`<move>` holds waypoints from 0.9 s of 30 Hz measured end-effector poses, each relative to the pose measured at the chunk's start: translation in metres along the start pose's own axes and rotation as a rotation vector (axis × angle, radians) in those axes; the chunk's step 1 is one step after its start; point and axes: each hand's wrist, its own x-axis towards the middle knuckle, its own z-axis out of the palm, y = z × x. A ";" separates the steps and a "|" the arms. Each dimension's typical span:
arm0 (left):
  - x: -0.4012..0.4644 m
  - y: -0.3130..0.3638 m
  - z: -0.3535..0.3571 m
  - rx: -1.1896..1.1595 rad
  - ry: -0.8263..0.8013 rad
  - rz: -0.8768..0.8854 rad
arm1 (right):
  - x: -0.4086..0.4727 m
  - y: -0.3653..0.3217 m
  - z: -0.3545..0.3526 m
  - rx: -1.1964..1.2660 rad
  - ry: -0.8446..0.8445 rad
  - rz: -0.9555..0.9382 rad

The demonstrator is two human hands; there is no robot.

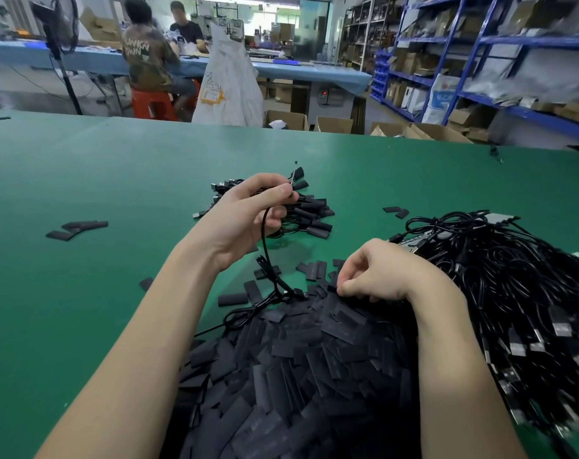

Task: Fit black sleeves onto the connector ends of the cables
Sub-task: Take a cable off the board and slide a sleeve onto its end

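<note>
Black sleeves (301,369) lie heaped nearest me on the green desk (82,200), a loose mound of flat, thin pieces running from under my forearms up to my right grip (371,276). That grip has its fingers curled down into the top of the heap, thumb and forefinger pinched together at one sleeve's edge; whether the piece is truly caught between them I cannot tell. My left grip (248,217), ahead and to the left of the right one, is clamped on a thin black cable (266,256), its connector end (293,178) poking up past the fingertips and its slack hanging down to the near edge of the heap. Beyond the left grip lies a small pile of finished cables (311,213), sleeves already on. To the right of my right grip sprawls the big bundle of unsleeved cables (513,293). Stray sleeves (77,226) lie scattered well to the left of both grips. By my judgement the sleeves are light, soft and easily flattened, so one is best taken by its edges, squeezed slightly to open its mouth, with the limp cable held just behind the connector.
</note>
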 end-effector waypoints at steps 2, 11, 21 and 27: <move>0.001 -0.001 0.000 0.029 0.018 0.022 | 0.000 -0.001 0.000 0.007 -0.014 0.005; -0.002 0.002 0.004 0.501 0.138 0.168 | -0.001 -0.005 0.001 0.044 0.011 0.000; -0.005 0.000 0.012 0.729 0.064 0.261 | -0.004 -0.002 -0.008 0.850 0.276 -0.397; -0.003 -0.002 0.010 0.731 0.002 0.252 | 0.000 -0.004 -0.003 0.973 0.318 -0.419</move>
